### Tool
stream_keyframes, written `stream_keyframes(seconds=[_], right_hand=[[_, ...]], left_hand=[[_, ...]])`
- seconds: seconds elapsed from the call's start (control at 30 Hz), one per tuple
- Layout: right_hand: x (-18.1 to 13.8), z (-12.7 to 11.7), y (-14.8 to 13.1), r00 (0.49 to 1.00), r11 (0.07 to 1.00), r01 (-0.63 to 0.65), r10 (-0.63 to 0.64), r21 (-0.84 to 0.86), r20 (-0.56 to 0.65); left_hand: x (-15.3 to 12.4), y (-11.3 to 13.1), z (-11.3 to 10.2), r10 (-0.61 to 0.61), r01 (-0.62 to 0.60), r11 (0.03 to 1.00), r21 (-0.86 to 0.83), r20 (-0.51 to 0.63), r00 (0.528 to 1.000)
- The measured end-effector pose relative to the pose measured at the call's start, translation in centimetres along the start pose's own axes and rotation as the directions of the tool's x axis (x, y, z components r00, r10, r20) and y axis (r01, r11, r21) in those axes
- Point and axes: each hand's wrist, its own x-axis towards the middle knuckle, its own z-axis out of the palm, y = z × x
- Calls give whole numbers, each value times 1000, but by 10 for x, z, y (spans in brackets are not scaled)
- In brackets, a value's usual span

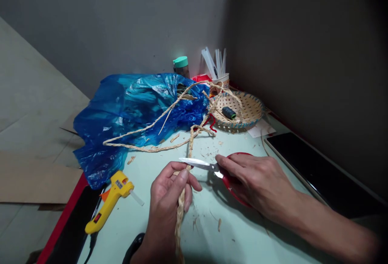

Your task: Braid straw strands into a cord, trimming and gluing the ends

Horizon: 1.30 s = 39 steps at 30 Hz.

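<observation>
My left hand [172, 189] pinches a braided straw cord [181, 205] between thumb and fingers, above the pale green table [151, 235]. The cord hangs down toward me below the hand and runs up away from it, looping across the table and onto a woven basket. In my right hand [257, 179] is a pair of scissors with red handles [233, 189]. Their blades lie across the cord just above my left fingertips. The blades look nearly closed; whether the cord is between them I cannot tell.
A blue plastic bag [133, 110] lies at the back left, with a yellow glue gun [109, 201] in front. A woven basket [253, 108] holds a dark thread spool [228, 112]. A black phone-like slab [318, 171] lies right. Behind stand a green-lidded bottle [181, 66] and a cup of glue sticks [223, 80].
</observation>
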Motion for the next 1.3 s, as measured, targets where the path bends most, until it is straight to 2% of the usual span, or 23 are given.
stream_keyframes(seconds=[0.1,0.2,0.27,0.37,0.43,0.5,0.57,0.63,0.77,0.83,0.93,1.03,1.13,1.2,1.3], right_hand=[[4,-2,-1,990,951,-130,110,282,88],[10,-6,-1,955,818,-292,279,496,102],[13,-8,-1,911,697,-390,388,601,140],[16,-9,-4,846,428,-491,441,759,299],[17,-8,-8,817,234,-510,433,828,381],[18,-8,-10,797,96,-503,437,859,417],[19,-8,-9,792,19,-475,445,880,418],[20,-10,-5,789,-11,-445,468,896,397],[22,-16,2,762,2,-406,553,914,337],[24,-18,3,753,9,-420,562,908,342],[24,-16,4,760,24,-459,529,888,378],[22,-9,8,786,84,-469,494,879,372],[19,-4,11,822,254,-449,493,857,285],[17,-5,9,859,454,-426,474,783,192],[15,-13,-1,920,730,-366,378,578,104]], left_hand=[[1,0,2,5,-4,998,70,-19,1000],[1,-2,4,26,-19,990,142,-45,999],[1,-4,5,45,-34,984,173,-59,997],[-1,-7,8,6,2,981,193,-41,999],[-4,-9,12,-72,71,977,200,-1,997],[-6,-11,15,-136,124,967,224,42,990],[-8,-11,17,-156,135,961,242,70,985],[-9,-11,17,-162,136,961,239,92,983],[-6,-11,13,-183,150,966,211,143,973],[-5,-12,11,-178,157,977,142,154,972],[-5,-12,10,-210,212,977,0,154,965],[-5,-10,10,-235,247,967,-61,160,959],[-3,-8,8,-223,232,970,-76,113,968],[-2,-7,6,-189,193,978,-84,47,981],[1,-5,4,-129,125,988,-87,-41,991]])
